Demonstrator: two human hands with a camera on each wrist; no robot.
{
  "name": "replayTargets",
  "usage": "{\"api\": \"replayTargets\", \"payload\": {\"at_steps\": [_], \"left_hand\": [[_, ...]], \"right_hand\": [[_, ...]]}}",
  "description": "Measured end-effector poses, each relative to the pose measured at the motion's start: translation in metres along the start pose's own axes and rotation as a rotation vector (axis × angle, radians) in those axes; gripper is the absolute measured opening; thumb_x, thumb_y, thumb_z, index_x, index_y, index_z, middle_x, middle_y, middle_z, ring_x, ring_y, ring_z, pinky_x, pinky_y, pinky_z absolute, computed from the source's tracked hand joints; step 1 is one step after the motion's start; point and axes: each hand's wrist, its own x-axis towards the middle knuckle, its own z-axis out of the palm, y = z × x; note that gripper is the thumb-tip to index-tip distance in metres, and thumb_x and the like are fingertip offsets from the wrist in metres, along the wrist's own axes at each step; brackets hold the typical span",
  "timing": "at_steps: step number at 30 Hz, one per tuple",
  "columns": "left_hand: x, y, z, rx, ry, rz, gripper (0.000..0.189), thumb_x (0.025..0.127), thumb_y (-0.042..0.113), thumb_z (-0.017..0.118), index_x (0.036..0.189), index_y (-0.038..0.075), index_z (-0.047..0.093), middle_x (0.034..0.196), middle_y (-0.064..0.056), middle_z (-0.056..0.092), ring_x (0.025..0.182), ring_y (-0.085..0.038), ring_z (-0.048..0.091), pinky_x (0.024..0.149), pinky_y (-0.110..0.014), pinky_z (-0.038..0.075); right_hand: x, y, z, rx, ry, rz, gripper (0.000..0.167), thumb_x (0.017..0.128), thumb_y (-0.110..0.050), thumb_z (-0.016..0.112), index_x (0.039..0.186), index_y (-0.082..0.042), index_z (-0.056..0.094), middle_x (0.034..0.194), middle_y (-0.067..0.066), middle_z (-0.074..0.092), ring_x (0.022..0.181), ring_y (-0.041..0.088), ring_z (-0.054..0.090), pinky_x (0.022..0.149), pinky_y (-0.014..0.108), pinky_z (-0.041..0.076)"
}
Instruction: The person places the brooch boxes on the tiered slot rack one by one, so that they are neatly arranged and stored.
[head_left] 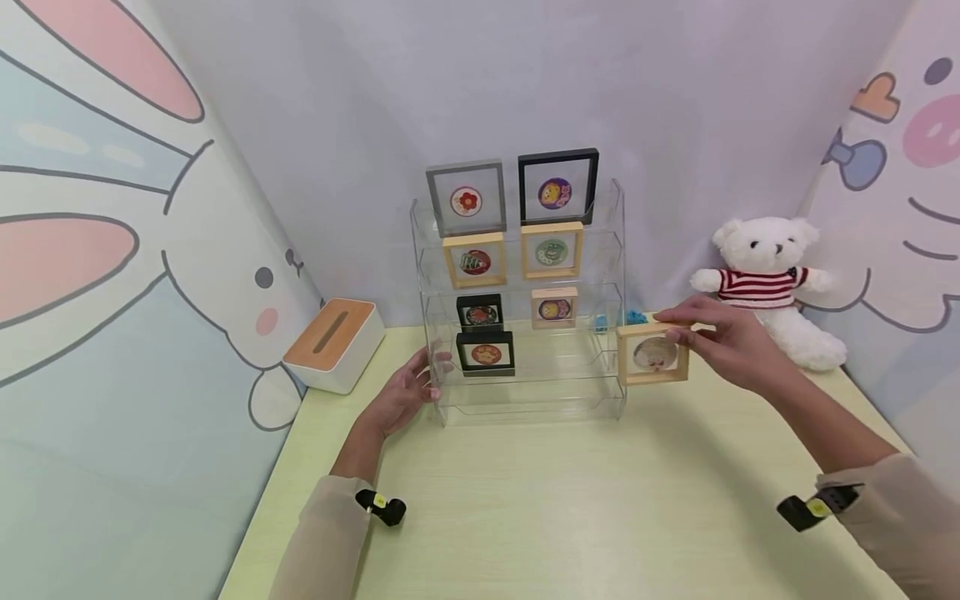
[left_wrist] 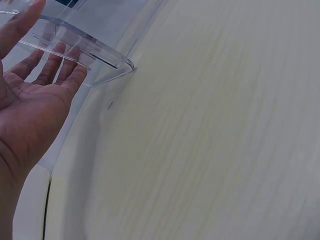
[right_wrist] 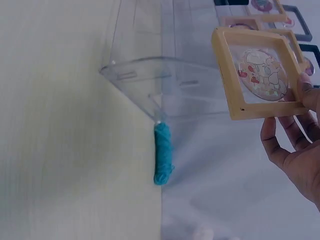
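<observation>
That little wooden frame [head_left: 652, 354] pinched in the right hand [head_left: 723, 342] just right of the acrylic rack [head_left: 525, 392] looks light, rigid, with a probably delicate clear middle, so hold its edges, while the left hand [head_left: 408, 392] rests flat-fingered on the rack's left side.

Both arms wear loose beige long sleeves that end at the wrists. A black strap with a small yellow round mark sits at the left wrist [head_left: 381, 506]. A similar black strap with a yellow mark sits at the right wrist [head_left: 816, 507].
</observation>
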Motion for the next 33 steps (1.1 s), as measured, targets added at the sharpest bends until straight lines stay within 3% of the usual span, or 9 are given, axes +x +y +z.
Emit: {"api": "replayTargets", "payload": {"at_steps": [5, 11, 15, 23, 27, 33], "left_hand": [[0.0, 0.0, 0.0, 0.005, -0.007, 0.004, 0.095, 0.1, -0.018, 0.053, 0.179, 0.02, 0.015, 0.181, -0.018, 0.024, 0.169, -0.038, 0.023, 0.121, -0.044, 0.037], [0.001, 0.0, 0.0, 0.001, -0.002, 0.004, 0.096, 0.099, -0.017, 0.055, 0.179, 0.021, 0.016, 0.181, -0.017, 0.024, 0.169, -0.039, 0.022, 0.119, -0.043, 0.038], [0.0, 0.0, -0.001, -0.006, -0.007, 0.01, 0.097, 0.099, -0.016, 0.058, 0.179, 0.02, 0.016, 0.18, -0.017, 0.026, 0.169, -0.038, 0.023, 0.118, -0.039, 0.04], [0.001, -0.002, -0.001, -0.009, -0.019, 0.022, 0.096, 0.099, -0.016, 0.056, 0.179, 0.019, 0.016, 0.18, -0.018, 0.024, 0.169, -0.041, 0.02, 0.121, -0.042, 0.036], [0.002, -0.003, -0.002, -0.004, -0.017, 0.02, 0.095, 0.1, -0.016, 0.056, 0.178, 0.019, 0.016, 0.18, -0.018, 0.024, 0.169, -0.042, 0.02, 0.121, -0.046, 0.034], [0.002, -0.003, -0.003, -0.006, -0.015, 0.019, 0.096, 0.099, -0.016, 0.057, 0.178, 0.019, 0.016, 0.18, -0.019, 0.024, 0.169, -0.041, 0.02, 0.121, -0.046, 0.035]], "right_hand": [[0.021, -0.022, 0.02, 0.018, 0.025, -0.074, 0.033, 0.092, 0.013, 0.079, 0.118, -0.007, 0.086, 0.105, 0.004, 0.073, 0.085, 0.002, 0.055, 0.067, 0.016, 0.045], [0.044, -0.043, 0.048, 0.074, 0.03, -0.048, 0.027, 0.097, 0.008, 0.077, 0.119, -0.006, 0.085, 0.106, 0.006, 0.07, 0.098, 0.001, 0.061, 0.081, 0.008, 0.054], [0.055, -0.048, 0.07, 0.047, 0.056, -0.111, 0.028, 0.096, 0.007, 0.078, 0.119, -0.006, 0.085, 0.106, 0.007, 0.072, 0.098, 0.003, 0.062, 0.082, 0.008, 0.052], [0.059, -0.046, 0.105, -0.057, 0.068, -0.187, 0.028, 0.095, 0.01, 0.079, 0.118, -0.003, 0.085, 0.101, 0.008, 0.069, 0.083, 0.017, 0.064, 0.072, 0.018, 0.049], [0.057, -0.042, 0.114, -0.095, 0.05, -0.176, 0.027, 0.095, 0.01, 0.079, 0.117, -0.002, 0.085, 0.101, 0.008, 0.069, 0.084, 0.019, 0.064, 0.069, 0.027, 0.05], [0.054, -0.037, 0.12, -0.139, 0.006, -0.142, 0.029, 0.096, 0.011, 0.077, 0.12, -0.004, 0.084, 0.104, 0.009, 0.069, 0.087, 0.021, 0.067, 0.069, 0.031, 0.053]]}}
